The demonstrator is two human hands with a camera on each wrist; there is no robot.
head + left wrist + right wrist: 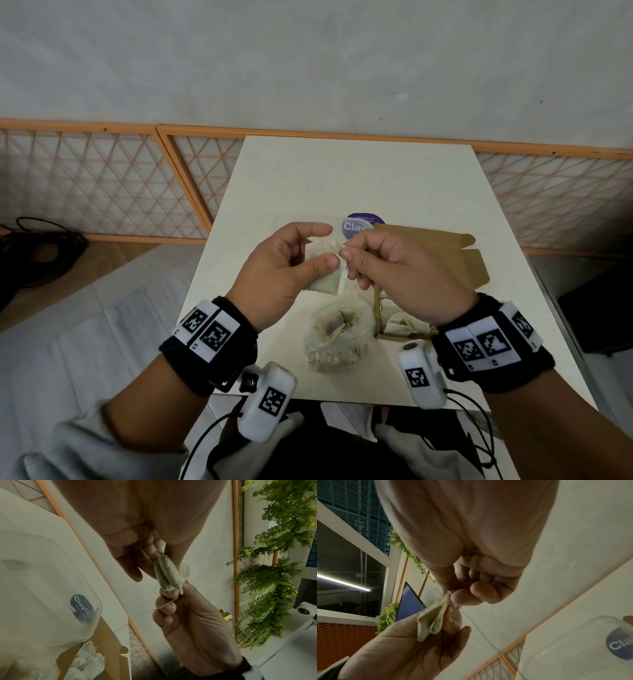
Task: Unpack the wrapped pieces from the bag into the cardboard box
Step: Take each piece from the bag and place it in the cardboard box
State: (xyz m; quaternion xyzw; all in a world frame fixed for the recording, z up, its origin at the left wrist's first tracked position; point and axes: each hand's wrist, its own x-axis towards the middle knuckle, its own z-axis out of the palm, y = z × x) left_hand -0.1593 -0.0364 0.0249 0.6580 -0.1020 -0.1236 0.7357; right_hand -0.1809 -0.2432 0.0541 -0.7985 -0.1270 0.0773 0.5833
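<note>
A pale wrapped piece (pixel 323 281) with a thin string is held above the table between both hands. My left hand (pixel 325 245) pinches it between thumb and fingers. My right hand (pixel 346 248) pinches its crimped edge. The left wrist view shows the wrapped piece (pixel 169 574) edge-on, with the string trailing down from my right hand (pixel 171 595). In the right wrist view the wrapped piece (pixel 429 622) hangs below my right hand (pixel 452 597). A clear plastic bag (pixel 337 329) with more pieces lies underneath. The open cardboard box (pixel 445 246) sits to the right and holds several wrapped pieces (pixel 400 318).
A clear plastic container (pixel 358 226) with a purple round sticker lies behind my hands, partly over the box. The white table (pixel 342 171) ends at an orange lattice fence. Black cables lie on the floor at far left.
</note>
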